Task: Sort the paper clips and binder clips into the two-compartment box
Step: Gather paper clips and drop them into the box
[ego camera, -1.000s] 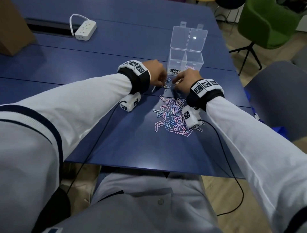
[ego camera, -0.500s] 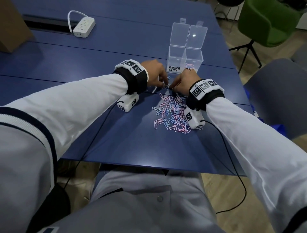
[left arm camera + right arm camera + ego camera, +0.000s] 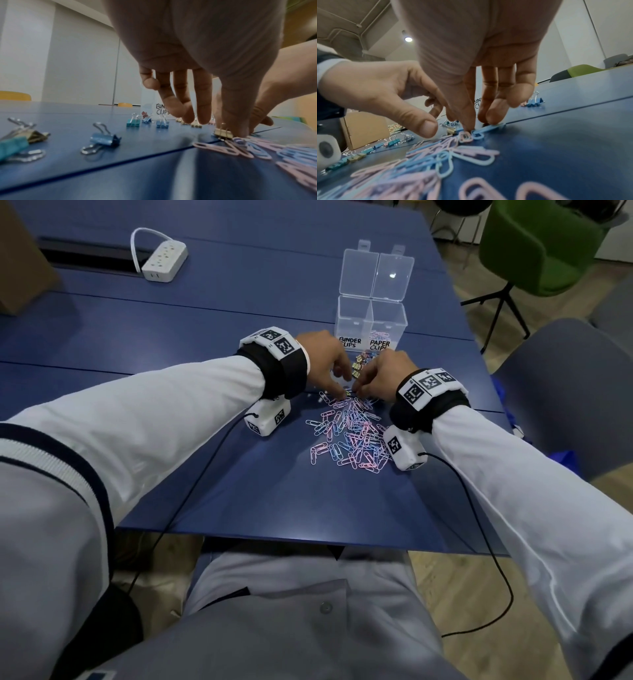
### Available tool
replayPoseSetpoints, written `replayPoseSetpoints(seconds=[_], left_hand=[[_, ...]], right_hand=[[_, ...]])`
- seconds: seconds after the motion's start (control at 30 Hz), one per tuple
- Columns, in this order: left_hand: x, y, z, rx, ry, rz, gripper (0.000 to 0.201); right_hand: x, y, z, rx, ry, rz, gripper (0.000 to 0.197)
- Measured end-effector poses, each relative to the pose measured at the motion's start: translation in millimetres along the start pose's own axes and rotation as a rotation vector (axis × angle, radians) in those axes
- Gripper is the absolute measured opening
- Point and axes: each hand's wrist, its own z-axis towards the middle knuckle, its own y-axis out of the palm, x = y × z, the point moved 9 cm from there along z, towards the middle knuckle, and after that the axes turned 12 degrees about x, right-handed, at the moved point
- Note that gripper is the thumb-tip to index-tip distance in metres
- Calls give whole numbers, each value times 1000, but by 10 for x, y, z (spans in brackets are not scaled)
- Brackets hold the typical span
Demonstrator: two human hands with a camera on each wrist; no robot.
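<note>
- Both hands are reaching nearer the person than half a second ago, fingertips now meeting at the far edge of the paper clips [image 3: 349, 436] rather than close to the box [image 3: 371, 318].
- Left hand [image 3: 325, 356] is pointing its fingers down, thumb and forefinger closing on a gold binder clip [image 3: 223, 133] that is sitting just beside the pile.
- Right hand [image 3: 382, 378] is pressing thumb and fingertips onto a blue paper clip [image 3: 488, 128]; whether it is lifting is unclear.
- Pink and blue paper clips are lying in a loose heap on the blue table [image 3: 239, 491].
- Binder clips [image 3: 104, 139] in blue, teal and gold are lying scattered left of and beyond the heap.
- Lids open, the clear box is standing beyond the hands, showing "BINDER CLIPS" left and "PAPER CLIPS" right.
</note>
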Motion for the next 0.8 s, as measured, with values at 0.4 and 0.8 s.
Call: replayPoseSetpoints(seconds=[0.4, 0.8], left_hand=[[45, 0, -33, -21, -76, -56, 23], [-244, -199, -182, 56, -145, 6, 31]], right_hand=[[135, -23, 15, 20, 76, 13, 15], [-2, -48, -69, -20, -31, -53, 31]])
